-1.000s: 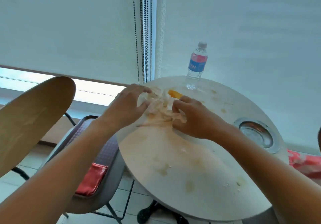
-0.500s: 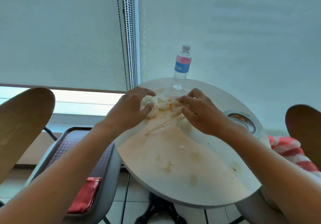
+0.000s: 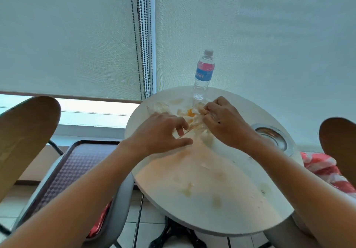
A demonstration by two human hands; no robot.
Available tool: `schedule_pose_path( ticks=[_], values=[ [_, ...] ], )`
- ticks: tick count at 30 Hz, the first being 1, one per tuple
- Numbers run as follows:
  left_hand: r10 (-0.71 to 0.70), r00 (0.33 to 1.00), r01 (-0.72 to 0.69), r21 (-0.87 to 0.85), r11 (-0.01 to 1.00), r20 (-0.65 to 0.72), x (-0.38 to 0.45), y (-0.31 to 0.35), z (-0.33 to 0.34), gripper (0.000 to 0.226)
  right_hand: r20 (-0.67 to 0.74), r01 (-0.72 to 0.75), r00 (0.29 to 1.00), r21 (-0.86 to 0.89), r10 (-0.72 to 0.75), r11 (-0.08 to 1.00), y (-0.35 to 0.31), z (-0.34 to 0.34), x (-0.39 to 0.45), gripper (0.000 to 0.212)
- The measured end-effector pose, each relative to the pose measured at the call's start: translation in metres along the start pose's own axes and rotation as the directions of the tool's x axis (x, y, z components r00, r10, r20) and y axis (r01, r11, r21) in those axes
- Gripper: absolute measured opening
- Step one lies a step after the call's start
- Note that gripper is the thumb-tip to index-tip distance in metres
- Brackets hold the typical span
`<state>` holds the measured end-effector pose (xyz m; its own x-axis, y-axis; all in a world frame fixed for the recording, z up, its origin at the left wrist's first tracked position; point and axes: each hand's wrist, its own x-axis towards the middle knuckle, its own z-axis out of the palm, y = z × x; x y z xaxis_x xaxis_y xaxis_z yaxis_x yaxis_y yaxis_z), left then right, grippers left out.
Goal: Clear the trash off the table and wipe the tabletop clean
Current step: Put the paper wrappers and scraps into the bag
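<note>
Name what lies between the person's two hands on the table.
In the head view, crumpled tissue with an orange scrap lies between the left hand and right hand.

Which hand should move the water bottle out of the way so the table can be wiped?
The right hand, probably. It pinches the crumpled tissue just in front of the water bottle, while the left hand sits nearer and further left.

Non-task items around me: water bottle (image 3: 204,72), upright, at 12 o'clock; metal ashtray (image 3: 273,138) at 3 o'clock; wooden chair backs at 9 o'clock (image 3: 25,138) and 3 o'clock (image 3: 339,147); window blinds (image 3: 67,36) with bead cords (image 3: 143,36) beyond.
</note>
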<state>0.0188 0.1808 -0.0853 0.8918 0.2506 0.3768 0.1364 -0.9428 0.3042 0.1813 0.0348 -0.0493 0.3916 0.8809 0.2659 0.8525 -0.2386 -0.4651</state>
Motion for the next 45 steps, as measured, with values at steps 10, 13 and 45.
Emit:
schedule_pose_path(
  ticks=[10, 13, 45],
  values=[
    [-0.007, 1.000, 0.007, 0.006, 1.000, -0.020, 0.008, 0.003, 0.003, 0.015, -0.017, 0.027, 1.000, 0.063, -0.026, 0.998, 0.009, -0.006, 0.002, 0.016],
    [-0.002, 1.000, 0.002, -0.004, 1.000, -0.014, 0.010, 0.003, 0.001, 0.016, -0.011, 0.040, 0.999, 0.054, -0.039, 0.998, 0.011, -0.008, 0.002, 0.015],
    [-0.196, 0.976, 0.194, -0.035, 0.980, -0.093, 0.000, -0.011, -0.036, 0.030, 0.291, 0.172, 0.952, -0.240, -0.098, 0.955, 0.024, 0.001, 0.005, 0.044]
  ],
)
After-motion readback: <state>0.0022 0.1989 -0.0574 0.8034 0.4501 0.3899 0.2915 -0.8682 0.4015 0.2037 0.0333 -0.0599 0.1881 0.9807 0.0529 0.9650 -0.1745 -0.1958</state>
